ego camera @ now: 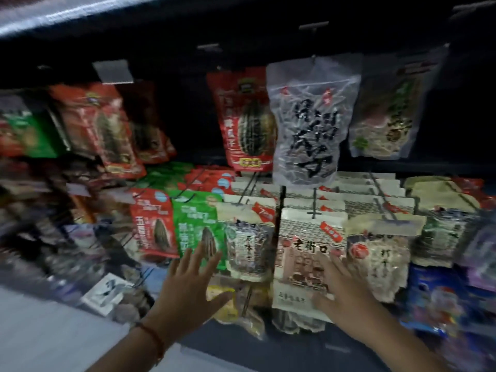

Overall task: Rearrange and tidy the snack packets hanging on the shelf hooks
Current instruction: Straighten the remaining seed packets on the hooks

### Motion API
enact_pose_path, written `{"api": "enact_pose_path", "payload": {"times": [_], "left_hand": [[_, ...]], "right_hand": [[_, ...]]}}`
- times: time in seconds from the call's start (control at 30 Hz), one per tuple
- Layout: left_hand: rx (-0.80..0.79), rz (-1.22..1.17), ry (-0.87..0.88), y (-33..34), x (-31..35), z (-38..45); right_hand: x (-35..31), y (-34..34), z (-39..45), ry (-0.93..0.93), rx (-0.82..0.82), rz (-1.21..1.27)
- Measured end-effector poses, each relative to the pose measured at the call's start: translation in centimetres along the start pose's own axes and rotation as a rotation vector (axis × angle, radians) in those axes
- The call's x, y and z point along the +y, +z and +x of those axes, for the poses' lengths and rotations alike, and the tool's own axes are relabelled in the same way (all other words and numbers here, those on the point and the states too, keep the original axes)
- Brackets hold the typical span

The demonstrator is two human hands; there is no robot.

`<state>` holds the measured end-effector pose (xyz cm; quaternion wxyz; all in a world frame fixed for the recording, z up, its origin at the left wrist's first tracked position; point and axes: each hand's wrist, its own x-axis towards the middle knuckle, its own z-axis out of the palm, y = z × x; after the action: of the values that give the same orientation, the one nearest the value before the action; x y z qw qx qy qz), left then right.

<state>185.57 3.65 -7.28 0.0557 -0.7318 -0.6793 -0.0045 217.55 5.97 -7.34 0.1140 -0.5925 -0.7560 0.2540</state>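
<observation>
A dim shop aisle, blurred by camera motion: a dark, near-black back panel (188,108) of a display rack fills the upper frame, lit weakly from the front. Along the top edge runs a pale, glossy shelf lip (80,12) catching the light. At lower left lies a pale grey floor (40,339), the brightest area in view.

Upper hooks (313,26) carry hanging packets (306,130); a nearer, lower row of packets (303,253) hangs below. Left hand (188,288) and right hand (346,291) reach toward that lower row.
</observation>
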Motion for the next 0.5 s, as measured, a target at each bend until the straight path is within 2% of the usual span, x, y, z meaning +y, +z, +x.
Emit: {"api": "enact_pose_path", "payload": {"times": [0.23, 0.33, 0.5], "left_hand": [[-0.043, 0.008, -0.131, 0.1, -13.1, -2.5], [-0.029, -0.009, -0.116, 0.7, -18.8, -3.2], [-0.098, -0.006, -0.008, 1.5, -27.0, -3.5]], "right_hand": [[-12.4, 5.6, 4.3, -0.086, -0.070, -0.047], [-17.9, 9.0, 6.2, -0.109, -0.050, -0.041], [-26.5, 15.0, 8.1, -0.058, -0.033, -0.035]]}}
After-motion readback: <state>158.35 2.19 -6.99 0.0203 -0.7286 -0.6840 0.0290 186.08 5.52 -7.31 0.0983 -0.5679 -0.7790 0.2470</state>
